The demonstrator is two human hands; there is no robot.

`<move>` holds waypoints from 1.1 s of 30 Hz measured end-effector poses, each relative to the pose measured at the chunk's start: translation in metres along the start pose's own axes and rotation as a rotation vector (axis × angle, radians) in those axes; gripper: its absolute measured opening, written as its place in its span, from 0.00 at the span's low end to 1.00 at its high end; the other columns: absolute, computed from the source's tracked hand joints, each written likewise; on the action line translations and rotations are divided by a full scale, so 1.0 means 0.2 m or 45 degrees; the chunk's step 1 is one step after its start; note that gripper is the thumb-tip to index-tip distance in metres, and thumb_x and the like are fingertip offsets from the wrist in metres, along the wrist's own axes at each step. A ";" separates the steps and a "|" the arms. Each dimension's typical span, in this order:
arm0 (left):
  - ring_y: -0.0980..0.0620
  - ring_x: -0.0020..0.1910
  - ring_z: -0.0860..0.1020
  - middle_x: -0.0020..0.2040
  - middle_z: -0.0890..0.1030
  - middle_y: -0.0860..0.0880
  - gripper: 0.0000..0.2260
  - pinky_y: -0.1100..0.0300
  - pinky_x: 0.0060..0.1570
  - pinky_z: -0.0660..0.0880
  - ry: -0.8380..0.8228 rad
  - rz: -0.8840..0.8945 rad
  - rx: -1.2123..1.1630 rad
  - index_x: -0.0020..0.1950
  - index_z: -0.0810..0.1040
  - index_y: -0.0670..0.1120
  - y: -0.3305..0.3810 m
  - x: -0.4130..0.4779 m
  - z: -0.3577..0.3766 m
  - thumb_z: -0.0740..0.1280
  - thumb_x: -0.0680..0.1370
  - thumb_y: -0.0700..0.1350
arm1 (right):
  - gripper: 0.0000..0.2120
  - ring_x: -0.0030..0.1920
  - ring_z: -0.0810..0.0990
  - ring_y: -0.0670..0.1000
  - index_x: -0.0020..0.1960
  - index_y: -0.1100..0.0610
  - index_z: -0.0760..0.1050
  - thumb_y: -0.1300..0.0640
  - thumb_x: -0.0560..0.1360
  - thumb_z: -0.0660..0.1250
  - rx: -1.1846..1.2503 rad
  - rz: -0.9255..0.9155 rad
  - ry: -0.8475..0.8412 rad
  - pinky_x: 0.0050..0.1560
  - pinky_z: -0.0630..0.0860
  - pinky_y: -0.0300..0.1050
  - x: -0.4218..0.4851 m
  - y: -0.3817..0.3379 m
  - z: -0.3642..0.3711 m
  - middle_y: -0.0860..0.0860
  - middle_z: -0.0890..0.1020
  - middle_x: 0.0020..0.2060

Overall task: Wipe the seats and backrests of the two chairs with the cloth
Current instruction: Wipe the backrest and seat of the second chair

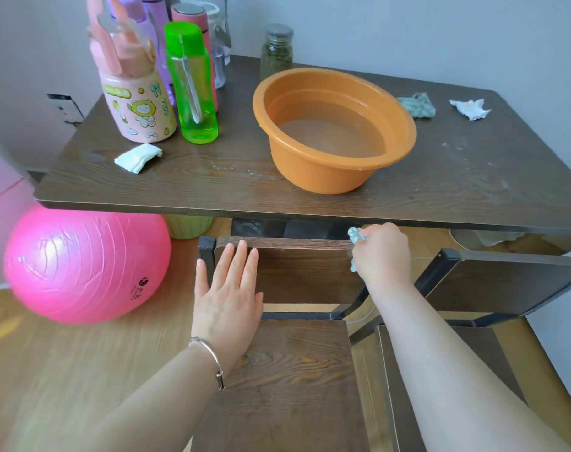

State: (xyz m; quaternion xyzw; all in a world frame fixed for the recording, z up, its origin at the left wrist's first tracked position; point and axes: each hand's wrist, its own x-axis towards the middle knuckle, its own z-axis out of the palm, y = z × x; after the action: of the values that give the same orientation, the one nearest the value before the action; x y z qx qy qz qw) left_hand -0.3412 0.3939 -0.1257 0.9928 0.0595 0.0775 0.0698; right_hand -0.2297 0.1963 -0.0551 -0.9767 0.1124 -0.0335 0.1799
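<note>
Two backrests, dark grained boards in black metal frames, stand just below the front edge of the surface [310, 197], a broad slab of the same dark grained wood. The left backrest [297, 275] faces the camera, its long axis running left to right. The right backrest [506, 282] runs off the right edge of the view. Below the left one lies its flat, squarish left seat [287, 380].

A glossy, ribbed pink ball [85, 265] sits on the floor at left. On the surface, a round orange plastic basin [310, 174] holds water.

The left grip [227, 295] is released, its fingers straight and together over the left backrest, pointing toward its top edge. The right grip [382, 252] is clenched round a crumpled teal cloth [355, 234] at that backrest's upper right corner. One tuft of the cloth pokes up past the knuckles and another shows below them.
</note>
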 end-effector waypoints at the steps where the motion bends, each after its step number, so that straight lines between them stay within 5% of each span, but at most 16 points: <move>1: 0.46 0.77 0.57 0.77 0.62 0.47 0.34 0.36 0.72 0.57 -0.001 -0.004 0.000 0.76 0.63 0.46 -0.02 -0.01 0.00 0.70 0.73 0.50 | 0.16 0.52 0.80 0.55 0.62 0.59 0.79 0.57 0.75 0.72 -0.015 -0.049 -0.025 0.49 0.81 0.48 -0.02 -0.05 0.03 0.56 0.79 0.55; 15: 0.46 0.76 0.60 0.76 0.64 0.47 0.33 0.36 0.71 0.58 -0.008 -0.170 0.018 0.76 0.65 0.46 -0.35 -0.19 -0.04 0.70 0.73 0.53 | 0.09 0.44 0.80 0.50 0.56 0.56 0.83 0.57 0.77 0.69 0.264 -0.319 -0.338 0.41 0.78 0.42 -0.28 -0.74 0.31 0.53 0.83 0.47; 19: 0.46 0.77 0.59 0.77 0.63 0.46 0.34 0.36 0.72 0.58 -0.016 -0.198 0.017 0.77 0.63 0.46 -0.40 -0.21 -0.05 0.69 0.74 0.54 | 0.10 0.46 0.80 0.51 0.57 0.54 0.84 0.59 0.77 0.67 0.276 -0.556 -0.503 0.42 0.77 0.41 -0.34 -0.87 0.30 0.53 0.84 0.49; 25: 0.46 0.77 0.58 0.77 0.63 0.46 0.32 0.36 0.72 0.57 0.010 -0.194 0.015 0.77 0.63 0.47 -0.43 -0.24 -0.04 0.68 0.75 0.55 | 0.14 0.54 0.77 0.55 0.61 0.58 0.80 0.58 0.76 0.70 -0.102 -0.969 -0.266 0.50 0.80 0.51 -0.45 -0.86 0.34 0.54 0.75 0.53; 33: 0.45 0.75 0.63 0.75 0.67 0.45 0.32 0.35 0.69 0.63 0.058 -0.175 0.032 0.74 0.67 0.45 -0.40 -0.21 -0.02 0.71 0.72 0.53 | 0.17 0.55 0.77 0.55 0.62 0.58 0.79 0.54 0.75 0.71 -0.092 -0.821 -0.234 0.49 0.80 0.49 -0.42 -0.79 0.31 0.54 0.76 0.56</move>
State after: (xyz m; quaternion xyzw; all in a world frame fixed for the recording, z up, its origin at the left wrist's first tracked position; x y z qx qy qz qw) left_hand -0.3917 0.4673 -0.1399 0.9851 0.1302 0.0943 0.0610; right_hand -0.2714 0.3806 -0.0586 -0.9666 -0.2180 0.0035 0.1348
